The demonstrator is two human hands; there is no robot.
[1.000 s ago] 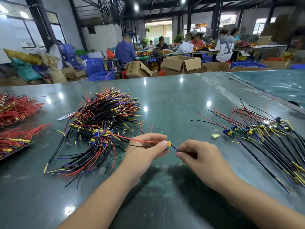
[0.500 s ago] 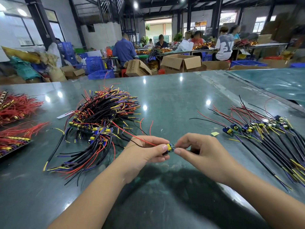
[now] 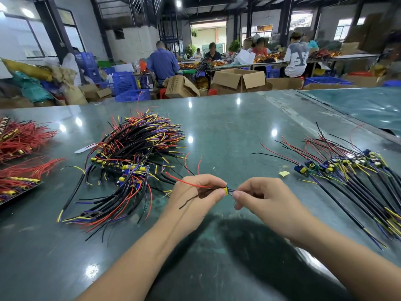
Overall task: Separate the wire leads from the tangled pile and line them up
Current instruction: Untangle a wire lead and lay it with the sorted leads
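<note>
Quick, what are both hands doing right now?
Left hand: closed, pinching a wire lead at its small yellow part.
Right hand: closed, fingertips pinching the same lead from the other side.

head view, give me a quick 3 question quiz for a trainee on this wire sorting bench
1. True or false: the tangled pile lies to the left of both hands.
2. Which colour is the wire running leftward over the left hand? A green, B red, C white.
3. Fill in: the lined-up row of leads lies on the ____ side of the table.

Key
1. True. The pile sits left of the left hand and the right hand.
2. B. The lead pinched between the two hands has a red wire and a black wire trailing left.
3. Right.
</note>
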